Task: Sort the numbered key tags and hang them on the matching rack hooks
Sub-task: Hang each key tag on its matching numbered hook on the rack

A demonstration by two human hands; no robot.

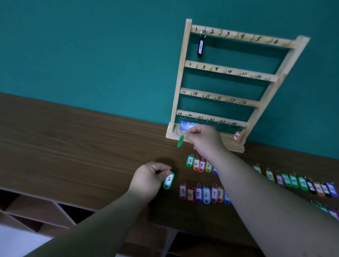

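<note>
Step in hand: hanging the 2s. Left hand (pixel 151 177) pinches green tag "2" (pixel 168 180) by its ring, low centre, over the counter (pixel 63 141). Right hand (pixel 203 137) pinches a second green tag (pixel 180 141) at the foot of the rack (pixel 179 79). Black tag "1" (pixel 200 47) and orange tag "24" (pixel 236 136) already hang.

Next, likely: lift a ring onto hook 2 (pixel 220 33) on the top rail, which calls for careful aim.

Second tag is edge-on, number unreadable. The right forearm hides the middle of the tag rows (pixel 198 193); the far-right tags are blurred.

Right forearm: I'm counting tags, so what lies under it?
Under the right forearm, the upper blue tag and lower blue tag show partly at its edge; the tags next in both rows are hidden.
</note>
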